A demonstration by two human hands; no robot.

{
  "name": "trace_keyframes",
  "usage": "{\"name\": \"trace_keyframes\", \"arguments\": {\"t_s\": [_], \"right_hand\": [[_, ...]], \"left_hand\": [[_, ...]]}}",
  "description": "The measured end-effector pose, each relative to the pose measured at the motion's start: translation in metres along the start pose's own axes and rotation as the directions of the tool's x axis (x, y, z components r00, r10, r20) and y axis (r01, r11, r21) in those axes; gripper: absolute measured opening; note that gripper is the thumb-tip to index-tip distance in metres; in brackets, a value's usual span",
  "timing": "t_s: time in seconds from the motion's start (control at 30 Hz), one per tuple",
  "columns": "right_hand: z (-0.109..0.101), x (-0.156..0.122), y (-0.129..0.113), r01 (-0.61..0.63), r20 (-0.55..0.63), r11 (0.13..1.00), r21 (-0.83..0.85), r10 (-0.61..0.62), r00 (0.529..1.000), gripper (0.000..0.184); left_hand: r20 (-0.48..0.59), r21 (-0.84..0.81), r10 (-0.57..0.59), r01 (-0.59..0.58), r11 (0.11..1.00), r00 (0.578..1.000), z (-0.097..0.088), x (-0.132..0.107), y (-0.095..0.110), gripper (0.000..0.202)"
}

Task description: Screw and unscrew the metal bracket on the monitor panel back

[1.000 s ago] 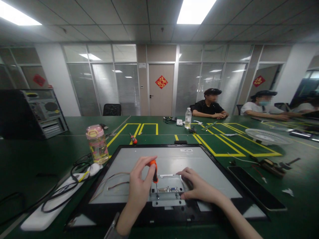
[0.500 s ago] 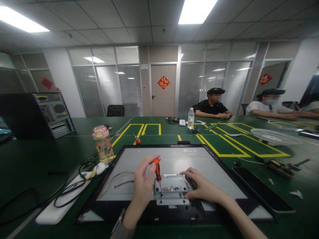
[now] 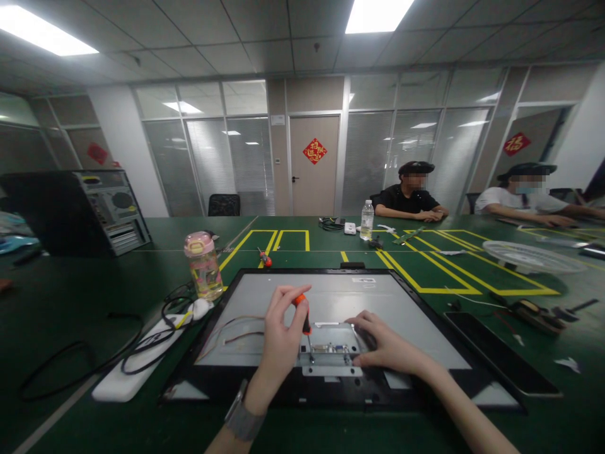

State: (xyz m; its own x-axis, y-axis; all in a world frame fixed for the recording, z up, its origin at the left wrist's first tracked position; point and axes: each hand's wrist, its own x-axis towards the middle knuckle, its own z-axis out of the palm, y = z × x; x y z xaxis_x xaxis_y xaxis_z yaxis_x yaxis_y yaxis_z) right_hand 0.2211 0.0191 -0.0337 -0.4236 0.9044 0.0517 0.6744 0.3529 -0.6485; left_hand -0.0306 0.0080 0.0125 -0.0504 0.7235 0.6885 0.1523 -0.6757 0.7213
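Note:
A monitor (image 3: 406, 315) lies face down on the green table, its grey metal back up. My left hand (image 3: 278, 340) pinches an orange-handled screwdriver (image 3: 303, 315), held upright with its tip on the left side of a small metal port bracket (image 3: 331, 353) near the monitor's front edge. My right hand (image 3: 382, 347) rests on the bracket's right side, fingers curled over it. Thin wires (image 3: 231, 331) run across the back panel left of my left hand.
A pink-lidded bottle (image 3: 204, 265), black cables (image 3: 151, 340) and a white foam pad (image 3: 123, 378) lie left. A second screwdriver (image 3: 265, 257), a water bottle (image 3: 367, 228), a computer case (image 3: 94, 211) and a fan grille (image 3: 529, 255) stand farther off. Two people sit at the far right.
The view has shifted left, so everything sits further right in frame. My hands keep their places on the screwdriver and bracket.

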Motion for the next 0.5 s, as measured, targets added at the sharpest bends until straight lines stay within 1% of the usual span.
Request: {"name": "trace_keyframes", "arguments": {"t_s": [0.1,0.23,0.3,0.43,0.5], "right_hand": [[-0.0002,0.0000,-0.0010,-0.010,0.003,1.000,-0.008,0.010,1.000,0.071],[-0.0009,0.0006,-0.0014,-0.003,0.002,1.000,-0.017,0.003,1.000,0.070],[-0.0011,0.0005,-0.0014,-0.002,0.003,1.000,-0.016,0.002,1.000,0.071],[-0.0009,-0.0006,-0.0014,0.001,0.012,1.000,-0.013,0.000,1.000,0.072],[-0.0006,-0.0008,-0.0013,0.004,0.004,1.000,-0.013,-0.004,1.000,0.071]], "left_hand": [[0.032,-0.042,-0.030,0.032,0.999,0.999,-0.0014,-0.0005,0.0008,0.029],[0.008,-0.017,-0.009,0.009,1.000,1.000,-0.0005,0.0001,0.0013,0.022],[-0.002,-0.015,-0.013,0.013,1.000,1.000,0.0004,0.0003,0.0013,0.022],[0.005,-0.052,-0.065,0.066,0.996,0.998,0.0011,0.0001,0.0003,0.027],[-0.011,-0.030,-0.037,0.037,0.999,0.999,0.0013,0.0000,-0.0003,0.023]]}}
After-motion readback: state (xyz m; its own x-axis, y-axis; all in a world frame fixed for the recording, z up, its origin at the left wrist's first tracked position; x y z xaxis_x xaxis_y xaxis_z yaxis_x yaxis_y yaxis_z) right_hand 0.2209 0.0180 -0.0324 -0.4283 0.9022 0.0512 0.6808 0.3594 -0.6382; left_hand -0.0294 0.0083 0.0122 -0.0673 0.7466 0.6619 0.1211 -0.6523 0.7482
